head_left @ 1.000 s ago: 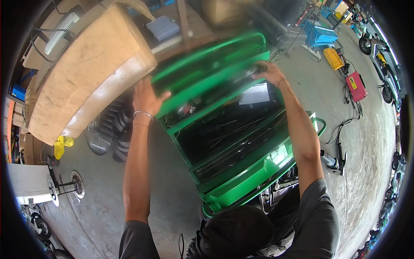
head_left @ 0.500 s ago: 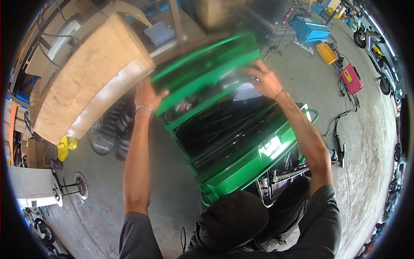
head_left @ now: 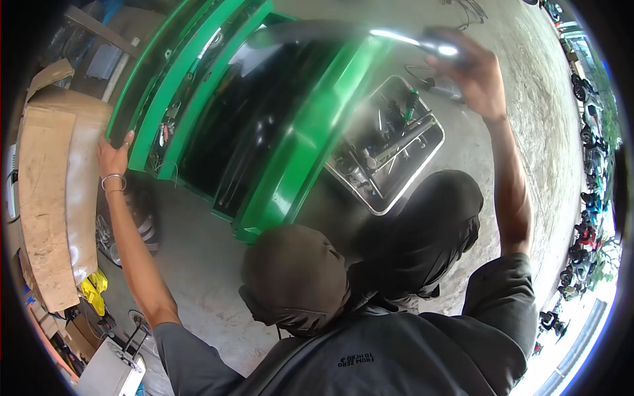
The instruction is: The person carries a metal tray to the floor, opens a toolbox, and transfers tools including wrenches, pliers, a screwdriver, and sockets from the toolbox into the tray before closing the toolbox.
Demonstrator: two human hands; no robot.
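A green metal tool cabinet with an open dark interior stands in front of me. My left hand is closed on its far left edge, thumb on the near side and the other fingers mostly hidden. Loose small tools lie in a narrow upper compartment near that hand. My right hand is raised to the right of the cabinet, fingers curled round a dark, glossy object with a bright streak. Motion blur hides its kind and its full length.
A metal tray of tools sits beside the cabinet, near my knee. To the left are a large cardboard box and a yellow plastic bag. Several motorbikes line the far right.
My view has turned right, so the cabinet appears further left. My right hand has left the cabinet's upper part and now holds the dark object out to the right. My left hand stays at the edge.
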